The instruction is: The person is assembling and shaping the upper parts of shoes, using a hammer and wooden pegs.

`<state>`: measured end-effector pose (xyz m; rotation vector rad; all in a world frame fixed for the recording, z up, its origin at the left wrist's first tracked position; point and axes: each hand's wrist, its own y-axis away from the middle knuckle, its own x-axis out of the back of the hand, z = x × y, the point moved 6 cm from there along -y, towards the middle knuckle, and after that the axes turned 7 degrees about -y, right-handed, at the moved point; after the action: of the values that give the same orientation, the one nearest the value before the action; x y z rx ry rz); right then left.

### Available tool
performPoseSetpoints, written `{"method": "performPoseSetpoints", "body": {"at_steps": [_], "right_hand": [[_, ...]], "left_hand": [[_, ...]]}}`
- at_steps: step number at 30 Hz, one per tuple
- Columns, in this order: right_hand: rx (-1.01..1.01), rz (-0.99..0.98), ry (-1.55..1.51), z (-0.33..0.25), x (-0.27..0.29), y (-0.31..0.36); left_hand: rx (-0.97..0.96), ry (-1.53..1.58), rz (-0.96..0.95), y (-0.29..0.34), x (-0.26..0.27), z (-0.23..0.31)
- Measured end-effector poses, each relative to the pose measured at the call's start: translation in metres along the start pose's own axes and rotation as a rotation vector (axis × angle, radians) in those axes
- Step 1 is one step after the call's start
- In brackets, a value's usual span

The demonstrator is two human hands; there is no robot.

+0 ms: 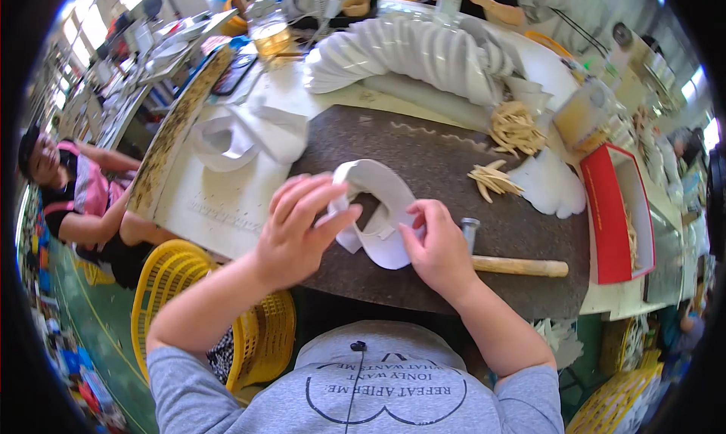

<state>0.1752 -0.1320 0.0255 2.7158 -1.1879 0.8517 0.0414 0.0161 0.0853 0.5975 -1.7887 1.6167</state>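
A white curved piece of sheet material [389, 234], bent into a loop, is held up over the dark work board [529, 290]. My right hand [440, 245] pinches its right edge between thumb and fingers. At its left edge my left hand [299, 226] has its fingers spread apart, the thumb and fingertips beside the loop; whether they touch it I cannot tell. Right of my right hand lies a hammer with a wooden handle [522, 266] and a metal head [470, 231]. More white curved pieces [223, 143] lie at the left.
A long row of nested white pieces [416, 56] spans the back. Pale strips lie in a pile [516, 128] and a smaller bunch [494, 181]. A red box [611, 215] stands right. A yellow basket [170, 283] is at lower left; a person [94, 177] sits beyond the table's left edge.
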Motion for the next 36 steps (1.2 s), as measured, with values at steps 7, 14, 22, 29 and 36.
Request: {"method": "performPoseSetpoints", "body": {"at_steps": [7,14,22,29,36], "right_hand": [[0.190,-0.057,0.044,0.000,0.012,0.016],[0.082,0.418,0.199,0.037,0.142,0.007],[0.046,0.249,0.686,0.093,0.222,0.025],[0.169,0.202,0.726,0.105,0.204,0.023],[0.228,0.176,0.633,0.127,0.210,0.022]], "left_hand": [[0.216,-0.076,-0.402,0.024,-0.054,0.074],[0.072,-0.041,-0.596,0.028,-0.050,0.048],[0.050,-0.018,-0.501,-0.004,-0.025,0.041],[-0.208,0.151,-0.512,-0.092,-0.074,0.092],[-0.286,0.376,-0.478,-0.146,-0.174,0.164]]}}
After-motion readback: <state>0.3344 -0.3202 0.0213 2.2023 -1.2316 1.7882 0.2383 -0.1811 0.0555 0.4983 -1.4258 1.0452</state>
